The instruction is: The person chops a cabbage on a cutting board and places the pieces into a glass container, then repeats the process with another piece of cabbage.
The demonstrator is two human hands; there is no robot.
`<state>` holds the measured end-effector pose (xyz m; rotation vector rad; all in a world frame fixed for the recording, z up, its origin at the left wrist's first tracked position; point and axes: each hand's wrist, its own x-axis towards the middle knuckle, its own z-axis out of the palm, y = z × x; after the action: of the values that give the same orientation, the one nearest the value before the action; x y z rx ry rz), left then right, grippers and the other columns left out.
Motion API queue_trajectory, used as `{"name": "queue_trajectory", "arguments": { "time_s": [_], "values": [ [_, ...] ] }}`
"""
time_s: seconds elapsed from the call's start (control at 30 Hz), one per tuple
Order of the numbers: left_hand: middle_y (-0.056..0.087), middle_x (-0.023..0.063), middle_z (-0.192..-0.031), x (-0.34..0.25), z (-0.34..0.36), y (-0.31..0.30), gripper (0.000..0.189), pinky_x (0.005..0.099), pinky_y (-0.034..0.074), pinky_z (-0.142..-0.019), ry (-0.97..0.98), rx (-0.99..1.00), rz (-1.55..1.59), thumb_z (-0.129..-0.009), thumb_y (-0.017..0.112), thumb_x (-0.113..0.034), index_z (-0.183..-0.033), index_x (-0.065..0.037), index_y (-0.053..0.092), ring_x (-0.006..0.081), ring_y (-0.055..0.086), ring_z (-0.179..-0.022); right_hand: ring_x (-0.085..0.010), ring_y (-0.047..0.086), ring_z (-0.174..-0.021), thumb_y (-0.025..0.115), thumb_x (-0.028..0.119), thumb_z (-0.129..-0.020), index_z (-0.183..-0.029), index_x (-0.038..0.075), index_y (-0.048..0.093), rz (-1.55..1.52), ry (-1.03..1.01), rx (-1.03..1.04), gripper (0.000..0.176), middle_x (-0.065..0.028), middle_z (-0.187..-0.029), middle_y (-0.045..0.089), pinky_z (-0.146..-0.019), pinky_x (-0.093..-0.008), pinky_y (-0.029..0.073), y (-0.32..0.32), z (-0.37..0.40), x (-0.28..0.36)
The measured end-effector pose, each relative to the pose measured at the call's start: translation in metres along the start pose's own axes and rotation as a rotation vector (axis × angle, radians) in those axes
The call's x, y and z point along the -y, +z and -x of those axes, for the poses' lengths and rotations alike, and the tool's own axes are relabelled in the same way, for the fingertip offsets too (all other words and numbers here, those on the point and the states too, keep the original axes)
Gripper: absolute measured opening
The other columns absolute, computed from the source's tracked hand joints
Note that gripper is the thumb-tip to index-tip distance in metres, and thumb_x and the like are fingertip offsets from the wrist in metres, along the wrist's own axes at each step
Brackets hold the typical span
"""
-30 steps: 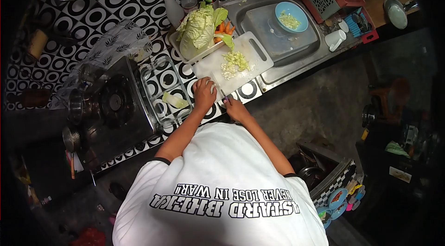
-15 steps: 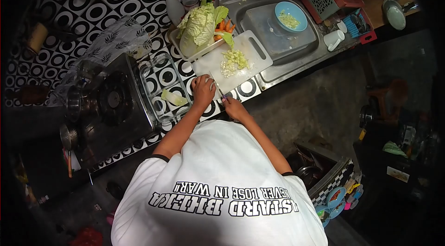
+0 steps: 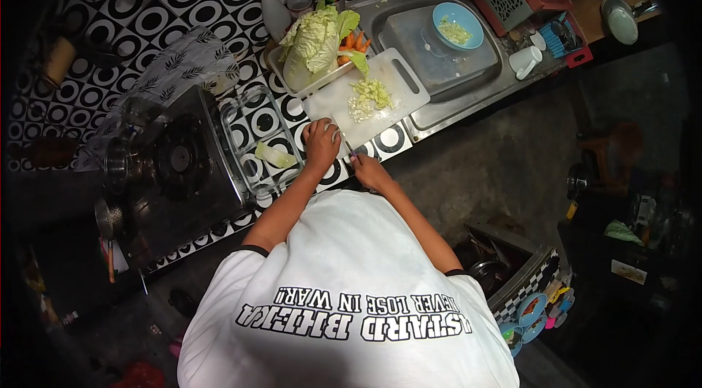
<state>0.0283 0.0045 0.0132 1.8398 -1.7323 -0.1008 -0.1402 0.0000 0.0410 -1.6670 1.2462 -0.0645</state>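
Observation:
My right hand point(image 3: 368, 171) is closed round the handle of a knife point(image 3: 347, 143) at the near edge of the white cutting board point(image 3: 404, 111). The blade points away from me, close beside my left hand point(image 3: 322, 144). That hand rests on the board's near left corner with its fingers curled down; whatever lies under them is hidden. Farther up the board sits a pile of chopped cabbage point(image 3: 375, 93), with small pale chopped bits point(image 3: 359, 108) next to it.
Behind the board, a container point(image 3: 322, 84) holds a cabbage head point(image 3: 311, 48) and carrots point(image 3: 357, 42). A glass dish point(image 3: 232, 136) with a cabbage piece point(image 3: 276, 155) lies left, beside the stove point(image 3: 179, 157). A blue bowl point(image 3: 478, 29) stands over the sink point(image 3: 439, 119).
The knife blade has shifted slightly beside my left hand, and less of it shows. Both hands stay in nearly the same place.

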Motion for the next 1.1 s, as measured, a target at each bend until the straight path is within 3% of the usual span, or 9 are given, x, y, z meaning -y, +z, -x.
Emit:
{"name": "queue_trajectory", "arguments": {
  "time_s": [0.4,0.53,0.97,1.1],
  "values": [
    [0.061,0.0071,-0.109,0.002,0.003,0.004,0.012,0.0415,0.035,-0.095,-0.009,-0.036,0.005,-0.076,0.071,-0.012,-0.086,-0.006,0.069,0.0256,0.053,-0.106,-0.0484,0.058,-0.093,0.04,0.031,-0.101,-0.099,-0.006,0.055,0.034,-0.013,0.004,0.041,-0.0313,-0.095,0.062,-0.081,-0.0495,0.044,0.011,-0.008,-0.012],
    [0.061,0.0073,-0.11,0.003,0.004,0.005,0.01,0.0416,0.035,-0.094,-0.009,-0.041,0.023,-0.074,0.072,-0.01,-0.083,-0.006,0.07,0.0254,0.053,-0.106,-0.0496,0.058,-0.095,0.037,0.032,-0.101,-0.103,-0.007,0.054,0.044,-0.007,0.036,0.043,-0.0344,-0.096,0.062,-0.085,-0.0536,0.044,0.008,-0.006,-0.009],
    [0.061,0.0064,-0.111,0.002,0.005,0.007,0.011,0.0411,0.036,-0.092,-0.043,-0.043,0.037,-0.074,0.072,-0.008,-0.085,-0.006,0.072,0.0267,0.053,-0.107,-0.0484,0.058,-0.094,0.038,0.032,-0.101,-0.101,-0.005,0.052,0.148,-0.008,0.075,0.04,-0.0318,-0.095,0.062,-0.081,-0.0517,0.045,0.005,-0.012,-0.011],
    [0.061,0.0063,-0.112,0.001,0.005,0.006,0.012,0.0412,0.036,-0.093,-0.045,-0.04,0.03,-0.074,0.072,-0.008,-0.086,-0.006,0.072,0.0272,0.052,-0.107,-0.0448,0.06,-0.1,0.039,0.026,-0.1,-0.109,-0.008,0.055,0.212,0.053,0.179,0.038,-0.0312,-0.103,0.063,-0.088,-0.0504,0.046,-0.01,-0.011,0.007]
  ]
}}
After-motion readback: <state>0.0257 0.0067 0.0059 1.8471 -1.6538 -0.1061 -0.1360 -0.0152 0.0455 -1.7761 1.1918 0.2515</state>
